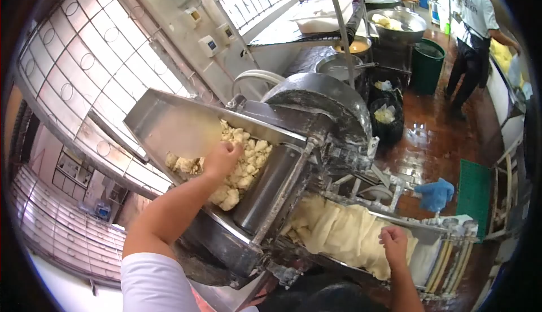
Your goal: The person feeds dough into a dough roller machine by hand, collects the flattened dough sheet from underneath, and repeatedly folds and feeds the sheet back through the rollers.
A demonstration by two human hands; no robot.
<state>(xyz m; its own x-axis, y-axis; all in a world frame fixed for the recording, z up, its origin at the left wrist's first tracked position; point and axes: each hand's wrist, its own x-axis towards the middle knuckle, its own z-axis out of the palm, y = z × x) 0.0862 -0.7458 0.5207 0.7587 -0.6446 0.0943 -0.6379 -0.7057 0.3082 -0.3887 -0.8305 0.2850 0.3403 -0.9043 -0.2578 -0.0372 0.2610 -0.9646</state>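
Observation:
My left hand [222, 159] is inside the metal hopper [169, 126], fingers curled, among pale dough lumps [245, 171]. What it holds, if anything, is hidden. A smooth metal roller [268, 185] lies beside the lumps. Below, folded sheets of dough [344, 230] lie on the machine's outfeed tray [426, 255]. Over the right end of these sheets is my right hand [394, 242], its fingers bent inward near the dough. Whether they grip the sheet I cannot make out.
A large round metal guard [322, 100] rises behind the hopper. On the machine's far side hangs a blue cloth or glove [435, 194]. Basins [403, 27] and a green bin [428, 58] stand farther back. At the upper right, a person [474, 24] stands on the wet floor.

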